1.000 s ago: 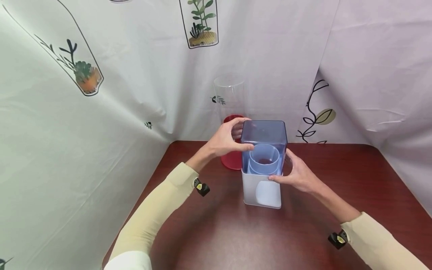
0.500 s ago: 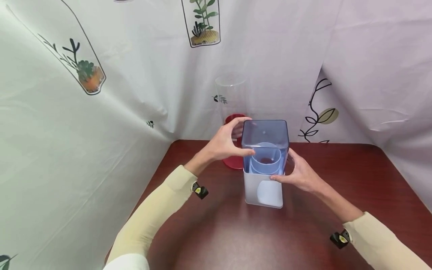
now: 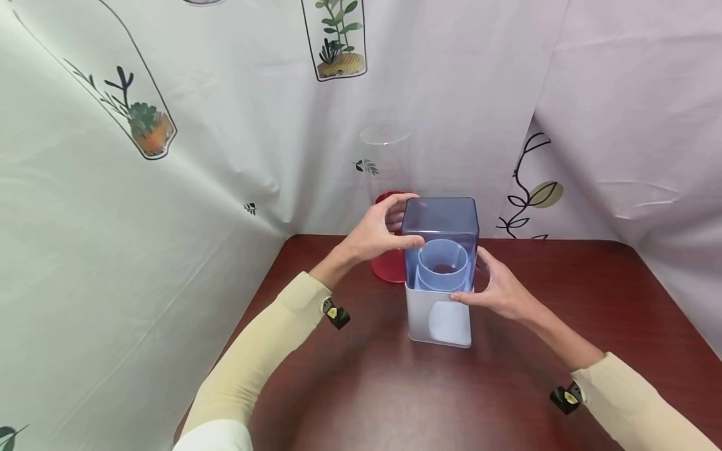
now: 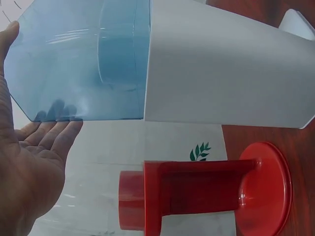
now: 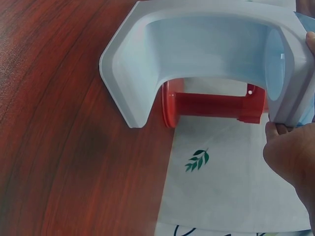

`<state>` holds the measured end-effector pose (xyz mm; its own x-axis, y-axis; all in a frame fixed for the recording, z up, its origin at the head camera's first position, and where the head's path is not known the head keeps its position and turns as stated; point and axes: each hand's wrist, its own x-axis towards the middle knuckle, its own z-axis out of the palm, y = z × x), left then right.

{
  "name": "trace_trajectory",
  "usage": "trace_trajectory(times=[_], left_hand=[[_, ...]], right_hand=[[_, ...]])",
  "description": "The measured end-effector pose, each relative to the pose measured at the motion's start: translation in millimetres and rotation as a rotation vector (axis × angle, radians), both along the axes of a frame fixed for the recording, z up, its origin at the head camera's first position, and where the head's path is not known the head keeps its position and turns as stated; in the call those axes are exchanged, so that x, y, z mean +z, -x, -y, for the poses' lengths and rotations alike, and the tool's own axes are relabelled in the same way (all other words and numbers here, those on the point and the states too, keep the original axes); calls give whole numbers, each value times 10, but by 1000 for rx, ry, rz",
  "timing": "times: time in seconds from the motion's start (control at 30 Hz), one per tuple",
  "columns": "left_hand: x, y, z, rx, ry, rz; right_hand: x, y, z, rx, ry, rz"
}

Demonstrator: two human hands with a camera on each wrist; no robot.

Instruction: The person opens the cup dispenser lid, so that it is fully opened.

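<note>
A dispenser-like box stands upright on the table, its white base [image 3: 420,319] under a see-through blue cover [image 3: 440,214]. A round blue tube [image 3: 442,258] shows through the cover, above the base. My left hand [image 3: 373,233] grips the cover high up, thumb at its front and fingers behind its left side. In the left wrist view those fingertips [image 4: 68,132] lie along the cover's edge. My right hand [image 3: 499,293] holds the right side where cover and base meet, thumb on the base's front rim. The right wrist view shows the base's arched front opening [image 5: 206,46].
Behind the box, to its left, stands a red holder [image 3: 389,268] with a tall clear tube [image 3: 389,166] on top. The dark red wooden table [image 3: 366,394] has printed white cloth [image 3: 451,94] hanging at its back and left.
The blue cover's top tips slightly toward me, then back again. Both hands keep their hold, and the white base stays in place.
</note>
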<state>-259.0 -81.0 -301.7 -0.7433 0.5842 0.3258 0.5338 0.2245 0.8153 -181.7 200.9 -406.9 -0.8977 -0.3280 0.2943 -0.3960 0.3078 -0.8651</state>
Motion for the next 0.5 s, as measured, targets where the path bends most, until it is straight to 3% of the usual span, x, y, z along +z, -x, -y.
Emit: trace_trajectory(times=[0.17, 0.5], left_hand=[[102, -11, 11, -27, -81, 35], [346, -88, 213, -42, -187, -32]], right_hand=[[6, 8, 14, -13, -20, -19], [13, 13, -1, -17, -31, -39]])
